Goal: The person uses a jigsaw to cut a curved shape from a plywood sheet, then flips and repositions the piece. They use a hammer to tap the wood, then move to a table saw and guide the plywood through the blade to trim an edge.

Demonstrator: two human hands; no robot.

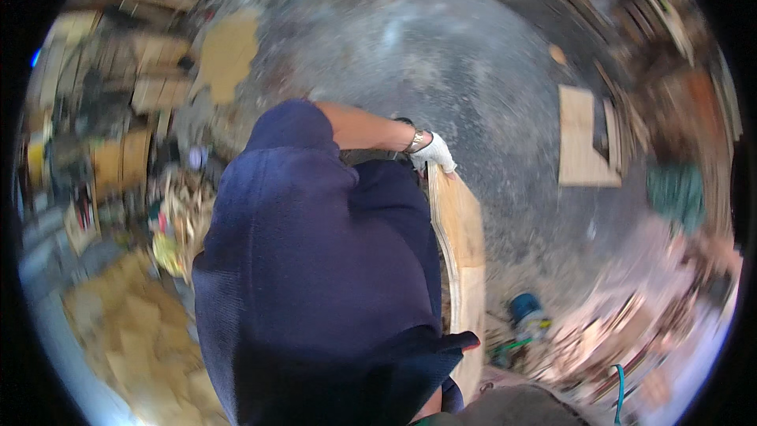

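My left hand (435, 154) wears a white glove, with a metal-banded watch on the wrist. Its fingers are closed over the far end of a long, pale wooden panel (461, 225), which runs toward me along the right side of my dark blue clothing. The panel's left edge shows layers, and its near end is lost at the bottom of the picture. A bit of bare skin shows at the lower edge, but my right hand cannot be seen.
Pale boards (577, 130) lie on the grey floor (410, 39) at right, near a green bundle (676, 196). A blue can (524, 308) stands beside wood scraps (607, 339). Flat tan sheets (134, 331) cover the near left; blurred wooden pieces (158, 71) are stacked at far left.
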